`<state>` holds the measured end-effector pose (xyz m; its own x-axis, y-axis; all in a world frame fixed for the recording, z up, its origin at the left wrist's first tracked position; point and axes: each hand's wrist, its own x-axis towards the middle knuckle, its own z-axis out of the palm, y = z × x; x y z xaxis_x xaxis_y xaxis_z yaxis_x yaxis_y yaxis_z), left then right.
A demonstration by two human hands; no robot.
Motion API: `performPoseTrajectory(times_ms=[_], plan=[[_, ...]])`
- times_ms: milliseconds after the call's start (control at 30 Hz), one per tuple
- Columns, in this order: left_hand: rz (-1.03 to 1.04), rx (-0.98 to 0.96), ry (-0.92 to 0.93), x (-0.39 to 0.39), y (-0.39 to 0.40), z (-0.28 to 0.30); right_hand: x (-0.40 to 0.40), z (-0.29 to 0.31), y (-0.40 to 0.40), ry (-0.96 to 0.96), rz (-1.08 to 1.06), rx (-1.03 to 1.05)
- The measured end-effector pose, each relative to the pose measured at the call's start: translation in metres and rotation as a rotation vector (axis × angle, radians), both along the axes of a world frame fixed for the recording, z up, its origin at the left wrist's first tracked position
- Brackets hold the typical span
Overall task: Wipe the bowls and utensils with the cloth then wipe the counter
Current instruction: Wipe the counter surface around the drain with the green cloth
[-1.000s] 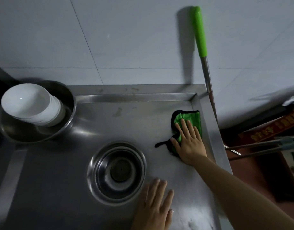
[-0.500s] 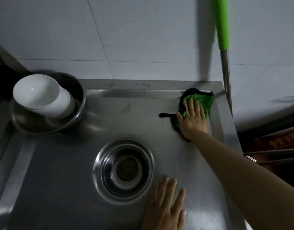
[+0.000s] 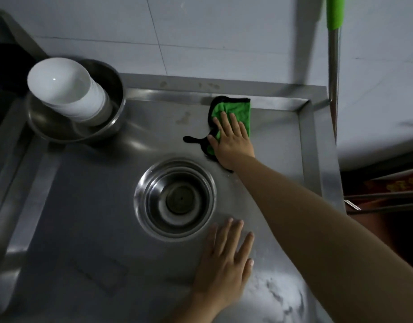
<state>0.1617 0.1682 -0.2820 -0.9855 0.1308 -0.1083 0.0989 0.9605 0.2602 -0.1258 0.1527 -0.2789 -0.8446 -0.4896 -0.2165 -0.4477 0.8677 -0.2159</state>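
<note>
Cloth (image 3: 238, 113), green with a black edge, lies flat on the metal counter (image 3: 84, 229), far and to the right, near the back rim. One hand, the right hand (image 3: 232, 142), presses down on it with straight fingers a little apart. Nearer, the left hand (image 3: 225, 262) rests flat on the counter, fingers straight and spread, holding nothing. A metal bowl (image 3: 175, 199) sits in the middle. Far left, white bowls (image 3: 68, 89) are stacked inside a big metal bowl (image 3: 51, 127). A green-handled pole (image 3: 334, 54) leans on the wall, far right.
</note>
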Motion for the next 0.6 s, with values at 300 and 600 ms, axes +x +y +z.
performPoseTrajectory(times_ms=[300,600], plan=[[-0.019,-0.025,-0.039,-0.001,0.007,0.01,0.0,0.004,0.096,-0.001,-0.078,0.037],[0.052,-0.03,0.057,0.005,-0.037,0.029,0.034,0.009,0.131,-0.018,-0.287,0.095]])
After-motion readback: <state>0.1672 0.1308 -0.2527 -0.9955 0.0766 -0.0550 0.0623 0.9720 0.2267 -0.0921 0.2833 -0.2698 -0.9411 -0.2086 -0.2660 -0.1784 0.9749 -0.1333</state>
